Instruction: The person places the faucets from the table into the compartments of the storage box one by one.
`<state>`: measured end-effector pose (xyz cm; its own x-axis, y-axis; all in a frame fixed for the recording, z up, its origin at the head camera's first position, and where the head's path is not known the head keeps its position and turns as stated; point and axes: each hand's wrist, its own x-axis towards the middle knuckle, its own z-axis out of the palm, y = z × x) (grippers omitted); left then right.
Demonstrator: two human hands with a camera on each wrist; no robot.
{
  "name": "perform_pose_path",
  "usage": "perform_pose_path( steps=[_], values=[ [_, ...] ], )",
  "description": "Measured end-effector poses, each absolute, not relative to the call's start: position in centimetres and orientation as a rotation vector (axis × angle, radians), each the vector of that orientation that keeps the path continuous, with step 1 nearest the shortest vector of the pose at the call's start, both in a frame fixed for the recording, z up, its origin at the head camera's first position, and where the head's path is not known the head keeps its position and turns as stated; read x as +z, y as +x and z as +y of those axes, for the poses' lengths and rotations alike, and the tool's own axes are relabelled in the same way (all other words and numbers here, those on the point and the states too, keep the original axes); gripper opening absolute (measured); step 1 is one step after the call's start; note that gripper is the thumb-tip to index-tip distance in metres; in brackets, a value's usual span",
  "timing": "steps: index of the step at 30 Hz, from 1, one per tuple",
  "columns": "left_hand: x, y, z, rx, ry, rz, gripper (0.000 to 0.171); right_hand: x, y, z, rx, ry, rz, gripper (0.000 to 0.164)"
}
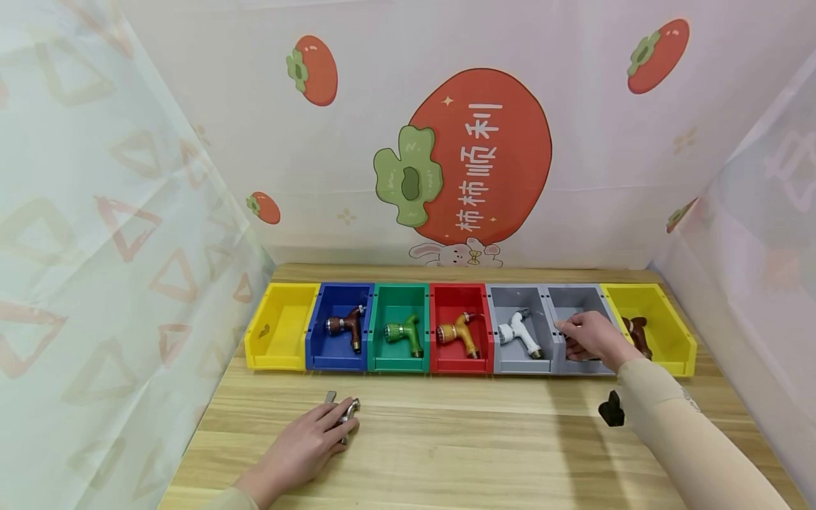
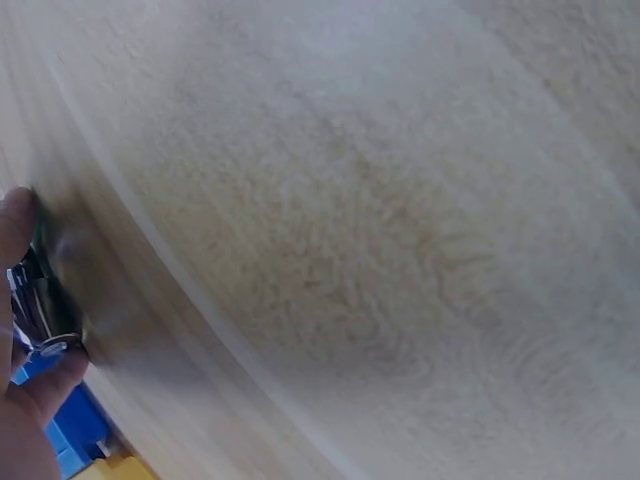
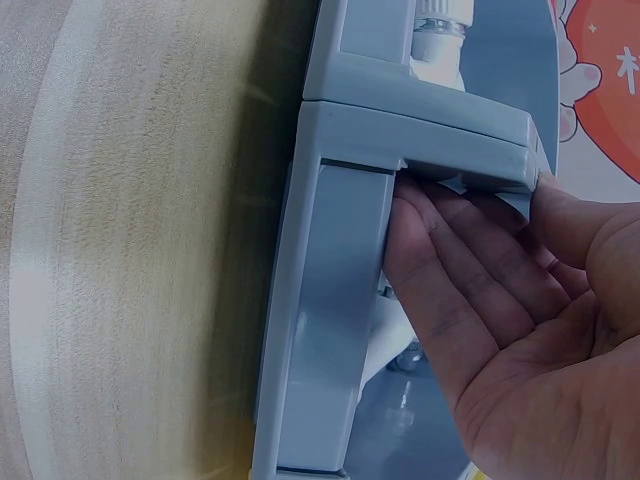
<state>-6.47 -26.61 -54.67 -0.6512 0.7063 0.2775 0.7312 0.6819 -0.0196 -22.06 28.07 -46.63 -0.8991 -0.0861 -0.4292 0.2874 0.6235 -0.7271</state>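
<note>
My left hand (image 1: 309, 440) is low over the wooden table, holding a silver faucet (image 1: 349, 411) whose lever and spout show past the fingers. In the left wrist view, thumb and finger lie at either end of that faucet (image 2: 45, 305). My right hand (image 1: 596, 336) reaches into the right-hand grey bin (image 1: 561, 301). Its thumb rests over the side wall (image 3: 420, 125) shared with the neighbouring grey bin, and its fingers lie against the inner face. Below them in the same bin is a white faucet (image 3: 388, 340), mostly hidden by the hand in the head view.
Faucets lie in the other bins: brown in the blue bin (image 1: 340, 294), green in the green bin (image 1: 401, 294), yellow in the red bin (image 1: 459, 294), white in the left grey bin (image 1: 516, 297), brown in the right yellow bin (image 1: 676, 340). Another yellow bin (image 1: 287, 304) stands leftmost.
</note>
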Motion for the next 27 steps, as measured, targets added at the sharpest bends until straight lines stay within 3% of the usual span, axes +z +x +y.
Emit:
perform_pose_path(
  steps=[8,13,18,27],
  values=[
    [-54.5,-7.0,-27.4,-0.152,-1.186,-2.529,0.050,-46.8,-22.1,28.0,-1.197,0.165,2.420,0.036],
    [-53.7,-8.0,-28.3,-0.158,-1.179,-2.465,0.037,-46.8,-22.1,28.1,-1.196,0.174,2.422,0.036],
    [-52.6,-9.3,-29.2,-0.160,-1.135,-2.429,0.049,-46.8,-22.1,28.2,-1.192,0.177,2.423,0.036],
    [-50.7,-11.4,-30.7,-0.099,-1.042,-2.373,0.057,-46.9,-22.1,28.2,-1.219,0.177,2.409,0.036]
  ],
)
